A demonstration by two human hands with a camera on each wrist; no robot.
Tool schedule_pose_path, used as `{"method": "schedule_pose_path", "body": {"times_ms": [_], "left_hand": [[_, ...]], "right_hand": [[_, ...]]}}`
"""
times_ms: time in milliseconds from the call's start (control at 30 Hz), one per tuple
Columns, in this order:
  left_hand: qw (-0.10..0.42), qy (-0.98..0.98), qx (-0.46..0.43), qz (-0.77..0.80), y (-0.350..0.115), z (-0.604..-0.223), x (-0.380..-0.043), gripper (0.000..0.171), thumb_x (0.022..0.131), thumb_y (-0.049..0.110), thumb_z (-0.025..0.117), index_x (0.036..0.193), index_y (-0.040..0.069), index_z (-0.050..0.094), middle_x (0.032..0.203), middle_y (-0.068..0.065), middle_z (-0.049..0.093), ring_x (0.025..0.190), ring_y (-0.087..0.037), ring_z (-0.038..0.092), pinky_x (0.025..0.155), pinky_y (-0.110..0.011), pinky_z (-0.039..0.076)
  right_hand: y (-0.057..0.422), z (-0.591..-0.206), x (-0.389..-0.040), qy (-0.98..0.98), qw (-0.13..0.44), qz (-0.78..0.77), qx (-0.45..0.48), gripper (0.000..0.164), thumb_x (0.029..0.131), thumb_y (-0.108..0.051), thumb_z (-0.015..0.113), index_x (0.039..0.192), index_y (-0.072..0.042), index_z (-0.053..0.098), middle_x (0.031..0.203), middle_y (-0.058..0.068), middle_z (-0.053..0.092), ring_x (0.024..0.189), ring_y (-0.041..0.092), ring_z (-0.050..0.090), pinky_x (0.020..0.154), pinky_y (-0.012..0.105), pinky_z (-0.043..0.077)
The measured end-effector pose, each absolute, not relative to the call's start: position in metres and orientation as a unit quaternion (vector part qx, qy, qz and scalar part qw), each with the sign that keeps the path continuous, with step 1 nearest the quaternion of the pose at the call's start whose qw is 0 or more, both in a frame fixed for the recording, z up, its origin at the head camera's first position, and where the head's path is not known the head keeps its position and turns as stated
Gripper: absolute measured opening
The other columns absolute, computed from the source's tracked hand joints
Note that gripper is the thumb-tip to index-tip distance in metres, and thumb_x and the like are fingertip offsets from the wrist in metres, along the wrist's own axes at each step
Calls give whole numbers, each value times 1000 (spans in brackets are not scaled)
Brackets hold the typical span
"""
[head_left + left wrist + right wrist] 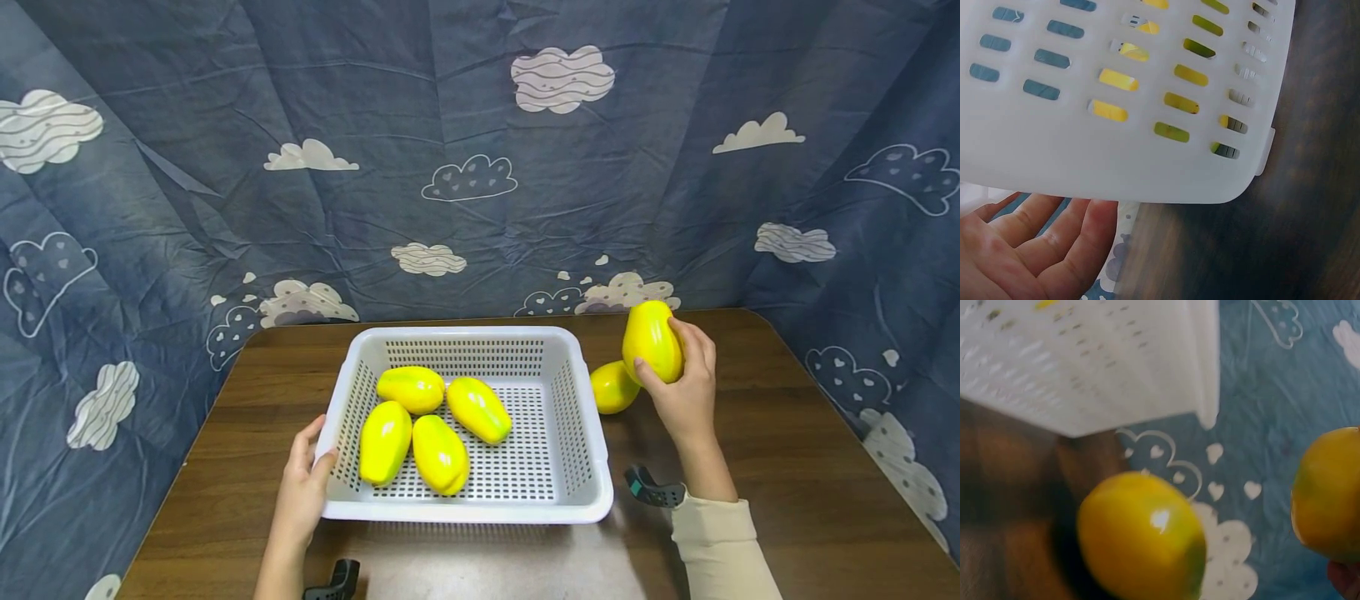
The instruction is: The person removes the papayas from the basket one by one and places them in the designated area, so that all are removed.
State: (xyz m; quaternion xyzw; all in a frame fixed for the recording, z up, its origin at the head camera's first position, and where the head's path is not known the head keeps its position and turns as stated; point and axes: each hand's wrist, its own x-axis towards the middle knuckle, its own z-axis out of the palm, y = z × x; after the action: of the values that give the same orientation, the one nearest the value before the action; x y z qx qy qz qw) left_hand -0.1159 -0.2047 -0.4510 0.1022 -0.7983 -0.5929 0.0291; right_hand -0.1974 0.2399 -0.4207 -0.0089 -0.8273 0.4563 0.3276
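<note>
A white slotted plastic basket [480,510] stands mid-table with several yellow papayas inside, among them one papaya [441,455] near its front wall. My left hand [302,479] grips the basket's left rim, its thumb over the edge; in the left wrist view the fingers reach under the rim of the basket [1085,169]. Raised right of the basket, a yellow papaya [651,340] is held in my right hand [688,387], thumb and fingers on either side of it. Another papaya [613,388] lies on the table against the basket's right side, partly behind the held one.
The brown wooden table [810,467] backs onto a dark blue cloth [480,242] printed with white clouds. Dark wrist straps [656,490] show beside each forearm.
</note>
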Motion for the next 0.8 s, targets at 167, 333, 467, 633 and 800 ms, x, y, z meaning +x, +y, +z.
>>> {"method": "schedule_pose_path", "body": {"times_ms": [167,333,467,633,800], "left_hand": [[27,-801,107,-588,-205,-451,-116,48,93,8,40,138,14,26,123,-21,48,103,-33,53,82,-42,45],[28,-798,104,-593,-205,-451,-116,48,93,8,39,138,14,26,122,-21,48,101,-33,54,80,-42,46],[30,-794,99,-599,-205,-453,-116,48,93,8,39,138,15,27,123,-22,48,101,-35,55,77,-44,47],[34,-793,93,-602,-206,-454,-117,47,93,8,40,138,14,27,123,-22,48,100,-36,55,77,-45,47],[32,-794,97,-600,-206,-453,-117,47,93,8,39,138,14,27,123,-22,48,100,-36,55,77,-44,47]], "right_hand": [[249,-435,-195,-832,317,454,-41,63,70,-7,69,129,-6,45,130,15,33,110,32,35,87,51,31],[256,-449,-193,-838,293,454,-78,63,72,-9,69,130,-5,43,130,16,32,111,33,35,86,52,31],[262,-460,-193,-841,274,455,-103,63,73,-11,68,130,-5,42,130,16,32,111,33,35,86,51,31],[268,-472,-194,-847,254,452,-118,63,74,-12,67,131,-4,42,130,18,32,112,35,35,88,52,30],[270,-481,-194,-851,242,448,-124,63,75,-12,67,131,-4,41,130,19,32,113,36,34,91,52,29]]}}
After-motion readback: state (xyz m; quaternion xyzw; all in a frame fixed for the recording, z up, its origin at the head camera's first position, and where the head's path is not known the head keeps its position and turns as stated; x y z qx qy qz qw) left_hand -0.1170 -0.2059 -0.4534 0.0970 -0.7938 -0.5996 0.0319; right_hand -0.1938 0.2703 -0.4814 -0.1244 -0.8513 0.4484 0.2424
